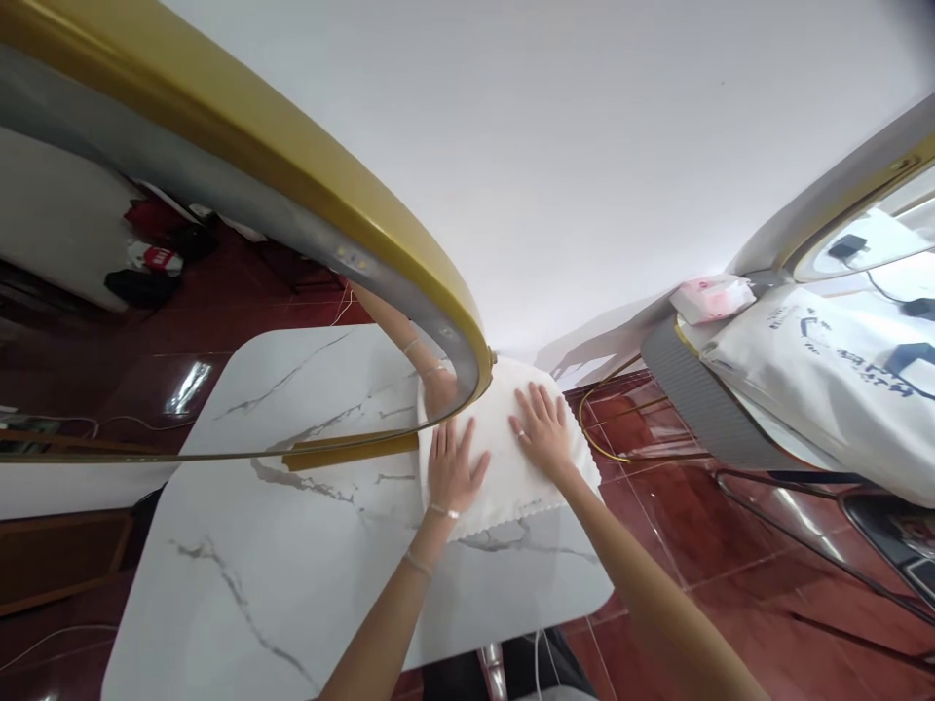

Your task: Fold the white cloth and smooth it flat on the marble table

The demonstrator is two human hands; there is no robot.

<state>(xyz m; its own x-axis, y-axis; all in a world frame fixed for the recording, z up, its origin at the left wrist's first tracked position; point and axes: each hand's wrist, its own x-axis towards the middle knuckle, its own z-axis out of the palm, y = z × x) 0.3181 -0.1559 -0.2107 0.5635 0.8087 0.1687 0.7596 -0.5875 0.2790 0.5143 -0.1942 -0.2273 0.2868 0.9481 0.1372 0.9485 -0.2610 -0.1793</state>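
A white cloth with a scalloped near edge lies on a white marble-patterned table, up against a gold-framed mirror. My left hand rests flat on the cloth's left part, fingers stretched out, with bracelets on the wrist. On the cloth's right part lies my right hand, also flat, fingers spread and a ring on one finger. The mirror shows the reflection of my left arm. Neither hand grips anything.
A chair stands to the right with a white printed bag and a small pink-and-white pack on it. The floor is dark red tile. A white wall stands behind. A cable hangs at the table's near edge.
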